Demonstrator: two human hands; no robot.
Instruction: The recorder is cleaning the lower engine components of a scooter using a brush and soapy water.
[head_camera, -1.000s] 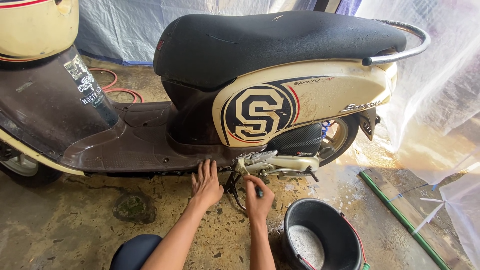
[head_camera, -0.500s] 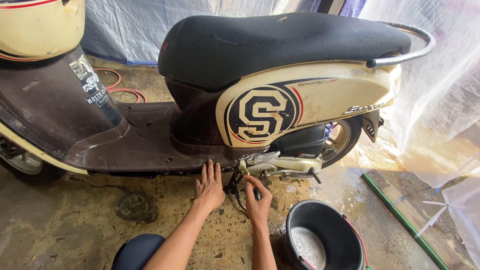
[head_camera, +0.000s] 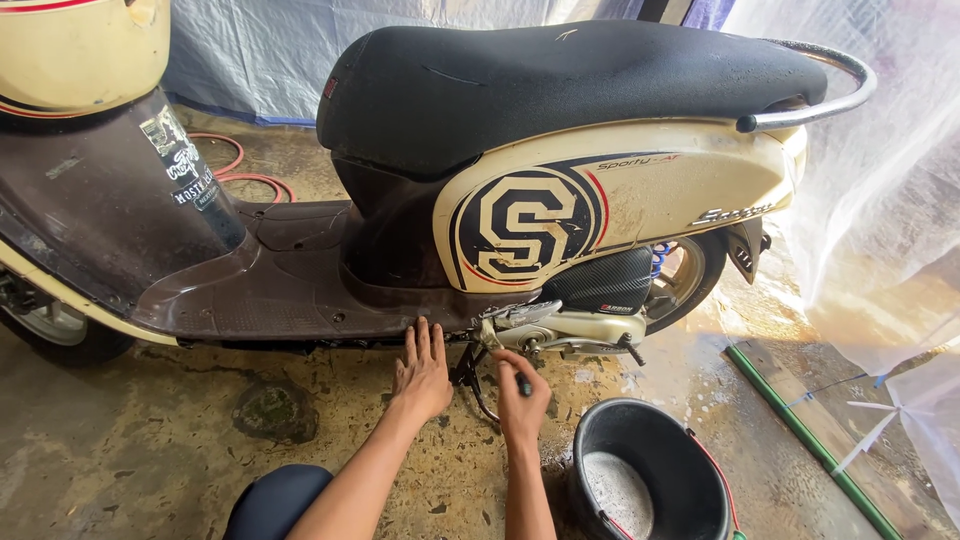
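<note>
Cream and dark brown scooter (head_camera: 300, 270) with a black seat (head_camera: 560, 85) and a navy, white and red round emblem (head_camera: 528, 228) on its side panel; black bucket (head_camera: 650, 470) with whitish contents; green hose (head_camera: 800, 430); red hose (head_camera: 245, 170); mottled tan concrete floor (head_camera: 120, 450).

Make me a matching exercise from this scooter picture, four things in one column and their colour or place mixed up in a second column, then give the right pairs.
Things:
1. seat
2. bucket
3. hose
4. left hand

Descriptions:
A. green, lying on the floor at the right
B. flat against the lower edge of the scooter's footboard
C. black, on top of the scooter
D. dark, round, on the floor beside the right hand

Pairs: 1-C, 2-D, 3-A, 4-B
</note>
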